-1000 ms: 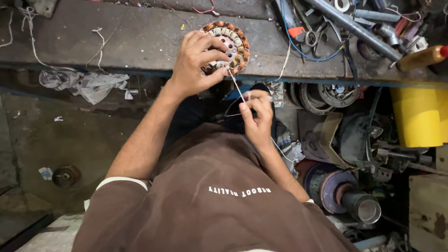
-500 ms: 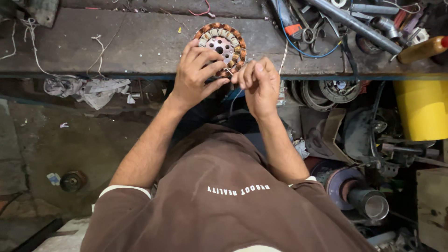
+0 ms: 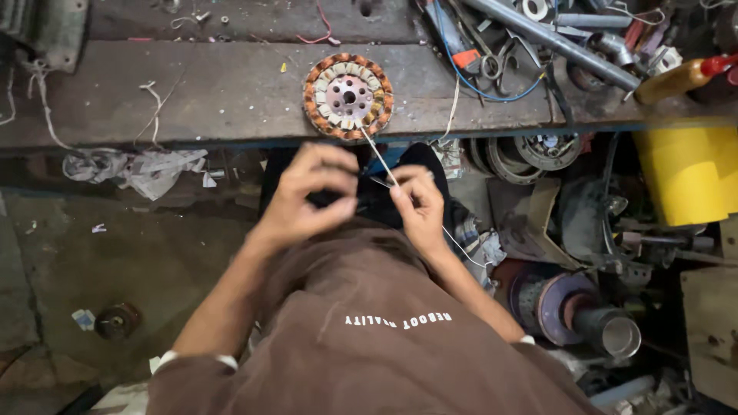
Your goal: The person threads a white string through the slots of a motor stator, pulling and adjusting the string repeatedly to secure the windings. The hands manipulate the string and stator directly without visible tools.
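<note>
Copper windings ring the round fan stator [image 3: 347, 96], which lies flat near the front edge of the worn grey surface [image 3: 192, 96], its pale metal hub with a centre hole facing up. From the stator's near rim a thin pale wire [image 3: 377, 156] runs off the edge, its long axis slanting from the stator down and toward the right hand [image 3: 419, 206], taut and straight between the two. The right hand's fingers [image 3: 401, 192] are pinched shut on the wire's near end, just below the edge of the surface, and a further thin strand trails from that hand down past the wrist. The left hand [image 3: 307, 196] is just beside it, its fingers [image 3: 334, 165] curled inward with the tips close together; whether they grip the wire or only meet near it cannot be told. Both hands are clear of the stator and hang over the person's lap, above a brown shirt [image 3: 384, 338]. On the far right of the surface lie a grey metal pipe [image 3: 553, 38], a blue cable [image 3: 492, 92] and an amber bottle with a red cap [image 3: 680, 77]. Below the surface on the right stands a yellow container [image 3: 688, 177], with other motor parts [image 3: 530, 154] and a metal cylinder [image 3: 607, 330] near it. Crumpled paper scraps [image 3: 146, 165] hang at the left edge.
</note>
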